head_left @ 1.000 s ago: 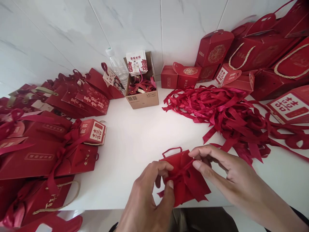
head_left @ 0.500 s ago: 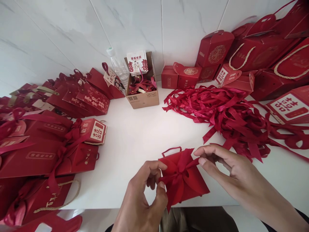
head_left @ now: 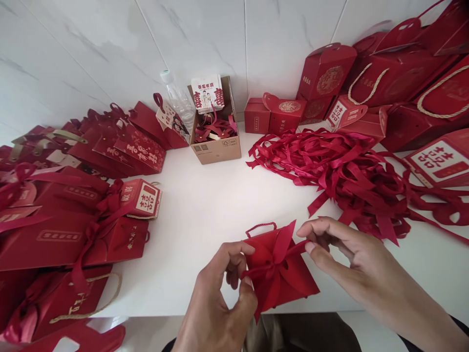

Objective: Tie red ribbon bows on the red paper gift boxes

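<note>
A small red gift box [head_left: 298,278] lies near the front edge of the white table, its thin red cord handle pointing away from me. Across its top is a red ribbon [head_left: 281,244], tied in a bow with a knot near the middle. At the box's left side, my left hand [head_left: 230,288] pinches one loop of the bow between thumb and fingers. My right hand [head_left: 330,249] pinches the opposite loop on the right. Both loops are drawn out sideways. One ribbon tail points up and away, and another hangs over the near edge of the box.
A heap of loose red ribbons [head_left: 330,171] lies at the right. Red gift boxes [head_left: 326,73] stand behind it, and ribbon-tied boxes [head_left: 51,234] crowd the left. A cardboard box [head_left: 218,150] with cards and ribbon pieces is at the back beside a plastic bottle [head_left: 176,95].
My right hand has moved slightly right, drawing its loop outward. The bow's knot looks tighter, and the upper tail stands out more. The box has shifted slightly right.
</note>
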Demonstrator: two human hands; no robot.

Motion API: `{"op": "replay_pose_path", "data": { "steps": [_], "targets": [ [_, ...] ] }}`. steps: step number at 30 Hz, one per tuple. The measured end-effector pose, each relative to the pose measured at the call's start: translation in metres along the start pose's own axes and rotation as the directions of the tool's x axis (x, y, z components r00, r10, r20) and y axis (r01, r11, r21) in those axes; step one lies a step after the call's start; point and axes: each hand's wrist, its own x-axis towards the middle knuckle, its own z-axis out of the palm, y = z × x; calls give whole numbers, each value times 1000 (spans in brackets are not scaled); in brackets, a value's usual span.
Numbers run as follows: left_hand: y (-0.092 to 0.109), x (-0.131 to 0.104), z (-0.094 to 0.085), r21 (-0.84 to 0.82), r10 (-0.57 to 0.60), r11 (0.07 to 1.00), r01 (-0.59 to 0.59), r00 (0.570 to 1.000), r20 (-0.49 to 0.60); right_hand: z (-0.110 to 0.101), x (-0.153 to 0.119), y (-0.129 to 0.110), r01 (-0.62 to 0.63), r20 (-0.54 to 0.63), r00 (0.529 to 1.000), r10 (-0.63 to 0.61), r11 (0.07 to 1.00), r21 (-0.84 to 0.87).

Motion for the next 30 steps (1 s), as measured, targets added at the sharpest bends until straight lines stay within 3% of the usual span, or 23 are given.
{"op": "replay_pose_path", "data": {
  "steps": [4, 10, 12, 18, 25, 30],
  "targets": [
    [-5, -1, -5, 14, -20, 1000, 20, 1000, 14, -2, 0, 2, -16, 1, 1000, 16, 1000, -12],
    [-6, 2, -8, 87, 123, 988, -131, 988, 92, 3, 3, -16, -27, -13, 1000, 27, 999, 18],
    [-4, 3, -5, 89, 142, 985, -147, 988, 69, 6, 6, -22, -24, -16, 1000, 25, 999, 24],
    [0, 2, 2, 66, 124, 990, -126, 992, 39, 9, 11, -30, 115, 17, 993, -117, 989, 90],
    [2, 3, 3, 65, 107, 992, -110, 993, 57, 13, 14, -31, 67, 30, 997, -67, 998, -15],
    [2, 5, 2, 118, 97, 987, -105, 993, 72, 15, 16, -36, 123, 16, 992, -123, 992, -2]
  ]
}}
